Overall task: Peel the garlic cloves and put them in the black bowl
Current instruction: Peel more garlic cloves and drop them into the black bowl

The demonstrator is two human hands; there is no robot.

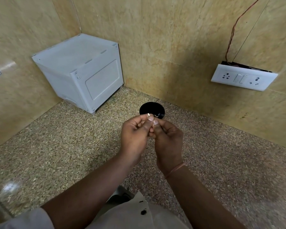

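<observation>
Both hands meet above the counter, just in front of the bowl. The left hand has its fingers curled and pinches the garlic, of which only a pale tip shows above the fingertips. The right hand is curled too, its thumb pressed against the left thumb on the same piece. A small pale bit lies inside the bowl. A white box stands in the corner, and a socket plate hangs on the wall.
</observation>
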